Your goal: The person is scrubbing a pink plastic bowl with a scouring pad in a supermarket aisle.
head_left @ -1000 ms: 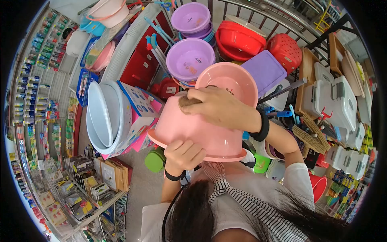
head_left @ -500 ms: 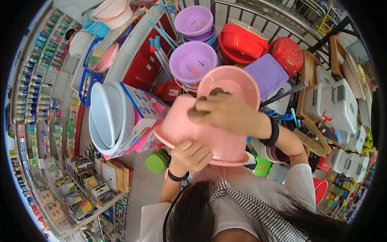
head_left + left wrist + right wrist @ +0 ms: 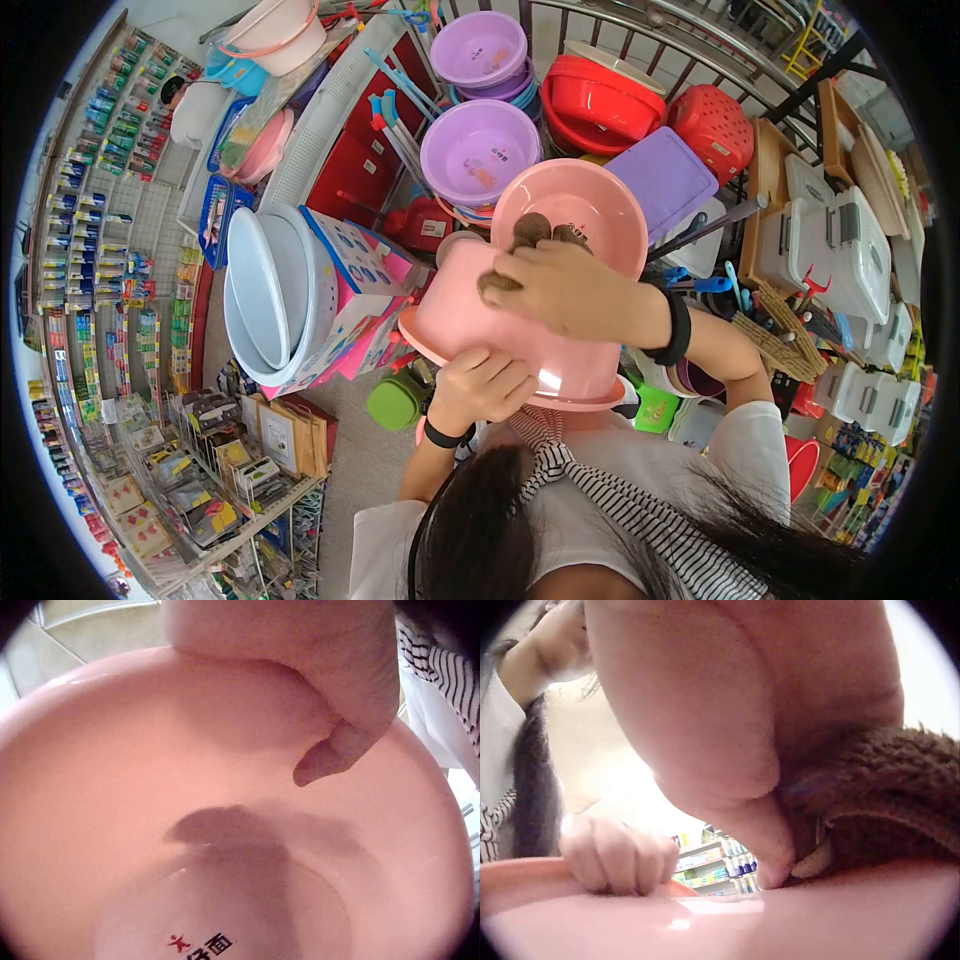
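In the head view a pink basin (image 3: 470, 315) is held tilted on its side against the person's front, its outer wall facing up. The left hand (image 3: 485, 383) grips its rim, with the thumb inside the bowl in the left wrist view. Dark and red lettering marks the basin's inner bottom (image 3: 217, 930). The right hand (image 3: 575, 290) holds a fuzzy brown cloth (image 3: 892, 780) against the outer wall. Bunched parts of the cloth stick out past the fingers in the head view. Just beyond stands another pink basin (image 3: 615, 200), partly covered by the right hand and cloth.
Purple basins (image 3: 480, 155) and red basins (image 3: 605, 100) stand stacked at the back, beside a purple lid (image 3: 655, 185). Pale blue basins (image 3: 270, 290) lean at left by a patterned box (image 3: 350, 250). Lidded white boxes (image 3: 840, 245) fill the right; a green stool (image 3: 395, 402) is on the floor.
The right hand and cloth have moved right and slightly down across the outer wall, and more of the cloth shows. Basin and left hand have shifted a little right in view.
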`<state>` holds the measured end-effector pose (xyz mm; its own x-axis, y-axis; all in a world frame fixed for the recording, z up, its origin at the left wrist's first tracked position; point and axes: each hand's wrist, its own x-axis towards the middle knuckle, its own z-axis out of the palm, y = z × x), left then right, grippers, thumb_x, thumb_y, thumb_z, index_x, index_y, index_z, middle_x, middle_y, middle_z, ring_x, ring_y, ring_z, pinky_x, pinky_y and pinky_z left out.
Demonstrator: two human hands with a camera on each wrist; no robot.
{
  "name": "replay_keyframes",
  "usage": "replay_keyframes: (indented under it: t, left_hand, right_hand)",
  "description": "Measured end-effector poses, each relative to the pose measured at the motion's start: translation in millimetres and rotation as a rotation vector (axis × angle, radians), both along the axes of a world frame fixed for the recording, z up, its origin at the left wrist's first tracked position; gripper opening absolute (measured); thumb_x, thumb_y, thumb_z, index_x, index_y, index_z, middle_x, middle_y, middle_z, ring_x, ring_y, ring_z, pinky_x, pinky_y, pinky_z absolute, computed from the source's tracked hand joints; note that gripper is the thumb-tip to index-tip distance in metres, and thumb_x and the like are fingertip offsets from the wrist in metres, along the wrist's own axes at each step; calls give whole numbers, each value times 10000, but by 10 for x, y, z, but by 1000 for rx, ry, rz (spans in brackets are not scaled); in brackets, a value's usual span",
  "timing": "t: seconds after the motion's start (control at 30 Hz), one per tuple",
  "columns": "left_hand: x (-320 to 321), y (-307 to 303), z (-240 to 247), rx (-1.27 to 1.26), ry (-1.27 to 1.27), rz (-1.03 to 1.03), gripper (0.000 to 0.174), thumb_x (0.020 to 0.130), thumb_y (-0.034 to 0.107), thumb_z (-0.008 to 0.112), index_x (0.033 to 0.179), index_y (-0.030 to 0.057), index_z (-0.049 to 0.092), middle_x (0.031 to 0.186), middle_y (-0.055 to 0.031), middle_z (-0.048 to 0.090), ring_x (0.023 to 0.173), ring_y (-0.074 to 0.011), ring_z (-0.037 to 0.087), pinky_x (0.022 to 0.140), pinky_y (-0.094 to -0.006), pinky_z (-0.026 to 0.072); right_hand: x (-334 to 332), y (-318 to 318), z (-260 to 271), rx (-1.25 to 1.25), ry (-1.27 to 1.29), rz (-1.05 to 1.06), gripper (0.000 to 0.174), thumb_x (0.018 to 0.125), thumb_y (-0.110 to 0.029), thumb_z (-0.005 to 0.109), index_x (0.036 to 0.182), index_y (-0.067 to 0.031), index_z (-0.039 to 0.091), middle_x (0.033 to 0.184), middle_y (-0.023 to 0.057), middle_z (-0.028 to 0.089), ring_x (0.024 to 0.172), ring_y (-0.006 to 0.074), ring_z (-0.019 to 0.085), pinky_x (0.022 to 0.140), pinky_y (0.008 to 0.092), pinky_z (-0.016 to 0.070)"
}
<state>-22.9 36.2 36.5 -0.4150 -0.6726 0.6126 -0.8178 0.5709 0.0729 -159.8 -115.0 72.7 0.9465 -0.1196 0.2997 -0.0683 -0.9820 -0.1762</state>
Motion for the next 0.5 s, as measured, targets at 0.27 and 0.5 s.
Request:
replay_keyframes:
  t: [0.27,0.5]
  left_hand:
    - [15,51,-40,-8,32,19,103,583,160,609,638,157,522,678,49,506,621,-104,516,534,-256,339]
    - [-10,-18,-38,127,101,107,99,587,126,606,635,125,520,642,16,462,590,-140,502,525,-290,357]
  right_hand:
    - [-85,55,-33,112,15,33,195,740,-102,592,925,-166,586,856,8,500,831,183,542,678,338,425]
    - [-24,-95,-180,269,-82,77,201,758,-115,597,953,-149,633,913,61,548,868,213,582,712,366,481]
